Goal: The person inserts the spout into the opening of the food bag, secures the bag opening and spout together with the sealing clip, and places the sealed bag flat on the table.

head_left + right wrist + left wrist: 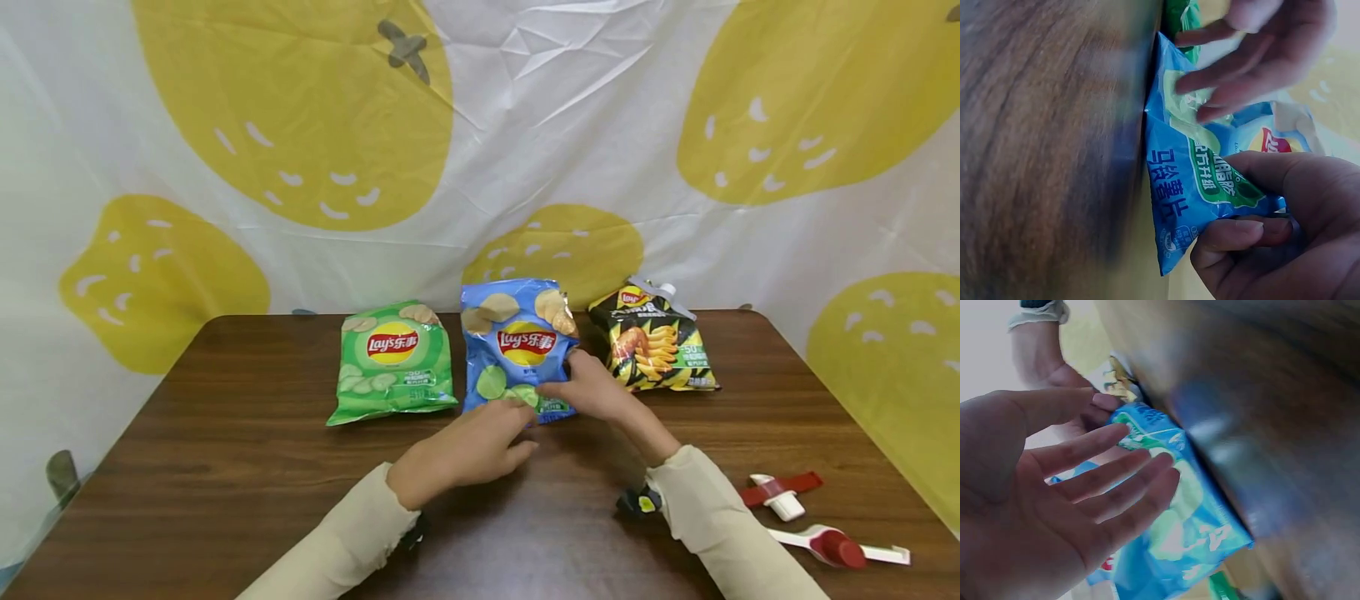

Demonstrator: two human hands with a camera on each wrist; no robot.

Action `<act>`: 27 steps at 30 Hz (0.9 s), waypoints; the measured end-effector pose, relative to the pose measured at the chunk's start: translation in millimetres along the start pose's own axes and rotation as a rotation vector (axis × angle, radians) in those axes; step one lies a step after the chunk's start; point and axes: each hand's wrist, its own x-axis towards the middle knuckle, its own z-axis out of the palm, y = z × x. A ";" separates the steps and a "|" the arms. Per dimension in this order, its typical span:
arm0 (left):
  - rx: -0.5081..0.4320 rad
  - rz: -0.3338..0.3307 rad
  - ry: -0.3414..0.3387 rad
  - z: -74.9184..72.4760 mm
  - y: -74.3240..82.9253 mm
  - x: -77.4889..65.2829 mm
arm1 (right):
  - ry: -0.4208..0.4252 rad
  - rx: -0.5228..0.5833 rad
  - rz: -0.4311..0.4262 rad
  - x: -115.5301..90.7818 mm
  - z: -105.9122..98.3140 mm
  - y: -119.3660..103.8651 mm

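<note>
a green bag (393, 362) sits toward the back of the desk (247, 467). the left hand (472, 446) reaches in from the lower left, back of the hand up, its grip loose and empty with fingers extended; whether the fingertips touch the blue bag (517, 346) i cannot tell. that bag is at the back middle. the right hand (600, 392), forearm slanting inward, has its grip pinching the blue bag's lower right side. a black bag (652, 342) lies beyond it.
</note>
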 end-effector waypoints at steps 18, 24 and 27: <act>0.036 0.153 0.854 -70.8 11.2 -15.8 | 0.174 -0.228 -0.292 -27.2 -10.9 -56.1; 0.074 0.070 1.005 -86.1 10.2 -22.4 | 0.122 -0.220 -0.396 -34.3 -14.8 -63.3; 0.067 0.030 0.985 -85.4 10.4 -21.3 | 0.084 -0.217 -0.436 -37.9 -18.2 -64.6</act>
